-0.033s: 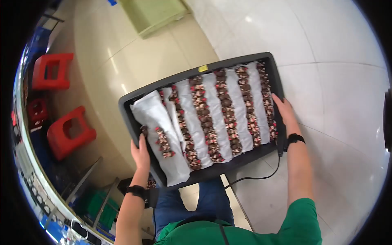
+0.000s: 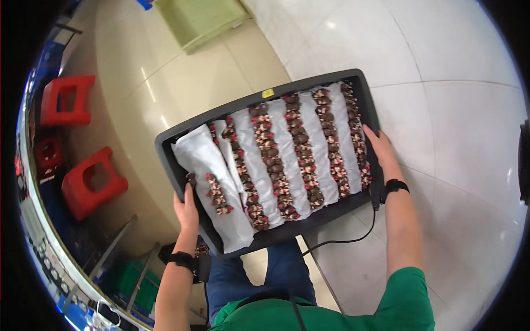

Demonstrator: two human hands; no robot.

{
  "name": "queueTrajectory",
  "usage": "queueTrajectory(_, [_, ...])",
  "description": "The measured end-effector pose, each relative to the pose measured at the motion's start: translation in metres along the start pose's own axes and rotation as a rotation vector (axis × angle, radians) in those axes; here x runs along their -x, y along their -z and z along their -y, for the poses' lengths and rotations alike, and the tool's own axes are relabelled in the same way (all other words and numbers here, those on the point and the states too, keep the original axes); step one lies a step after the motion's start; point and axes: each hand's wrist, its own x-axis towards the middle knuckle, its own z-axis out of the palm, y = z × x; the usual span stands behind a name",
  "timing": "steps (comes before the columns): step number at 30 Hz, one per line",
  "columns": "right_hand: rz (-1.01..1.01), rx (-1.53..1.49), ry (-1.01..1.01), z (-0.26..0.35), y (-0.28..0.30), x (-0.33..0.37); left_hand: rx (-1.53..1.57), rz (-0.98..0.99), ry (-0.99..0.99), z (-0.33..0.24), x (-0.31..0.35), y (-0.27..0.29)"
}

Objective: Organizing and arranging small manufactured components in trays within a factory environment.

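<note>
I hold a large dark grey plastic tray (image 2: 309, 230), slightly tilted in the view, in front of my body. My left hand (image 2: 186, 209) is closed on its left short side, and my right hand (image 2: 381, 146) grips the right short side; the fingers under the rim are partly hidden. Inside lie several rows of small dark brown, pink and red pieces (image 2: 270, 160), whose kind I cannot make out. Pale grey sheets (image 2: 284, 143) separate the rows. One short group of pieces (image 2: 218, 194) rests on top of the leftmost sheet (image 2: 204, 151). A yellow label (image 2: 268, 93) marks the far rim.
Red plastic stools (image 2: 95, 183) stand at the left beside a long workbench (image 2: 52, 248) with metal legs. A pale green bin (image 2: 204, 25) sits on the tiled floor (image 2: 464, 127) ahead. A black cable (image 2: 348, 241) hangs from my right wristband (image 2: 396, 186) and loops below the tray.
The tray and both hands appear slightly farther left in the picture, and the floor and stools have shifted a little too. Both hands keep their hold.
</note>
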Motion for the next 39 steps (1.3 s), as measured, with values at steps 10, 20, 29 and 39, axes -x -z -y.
queueTrajectory(10, [-0.348, 0.028, 0.023, -0.088, -0.042, 0.082, -0.077, -0.059, 0.293, -0.037, -0.007, 0.017])
queueTrajectory(20, [-0.112, -1.073, -0.713, -0.193, -0.100, 0.131, -0.060, 0.028, 0.317, -0.017, -0.023, 0.026])
queueTrajectory(29, [0.150, 0.032, 0.084, -0.125, -0.084, 0.175, -0.160, -0.009, 0.228, 0.007, -0.019, 0.043])
queueTrajectory(39, [0.006, -0.899, -0.881, -0.184, -0.110, 0.155, -0.101, 0.084, 0.287, 0.033, -0.001, 0.034])
